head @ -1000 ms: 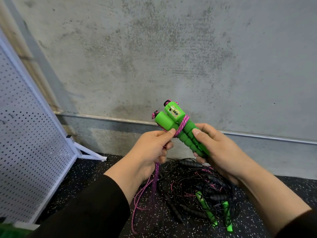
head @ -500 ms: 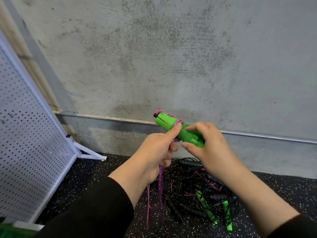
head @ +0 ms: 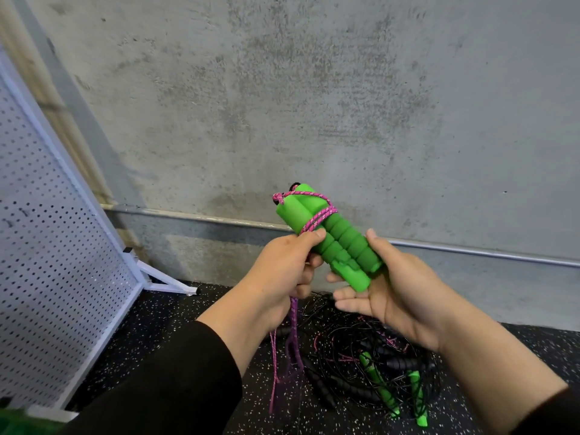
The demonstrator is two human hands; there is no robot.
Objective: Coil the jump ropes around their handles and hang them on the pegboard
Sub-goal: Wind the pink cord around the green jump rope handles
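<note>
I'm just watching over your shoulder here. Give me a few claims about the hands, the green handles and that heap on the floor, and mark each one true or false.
1. The pink rope is wrapped around two green handles held side by side. True.
2. The left hand pinches the pink rope. True.
3. The right hand is empty. False: the handles' lower ends rest in it.
4. The pile of ropes hangs on the pegboard. False: it lies tangled on the floor.
5. The pegboard stands at the left. True.

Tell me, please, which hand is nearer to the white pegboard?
The left hand. It pinches the pink rope at the green handles, on the side toward the pegboard; the right hand cradles the handles from the far side.
</note>
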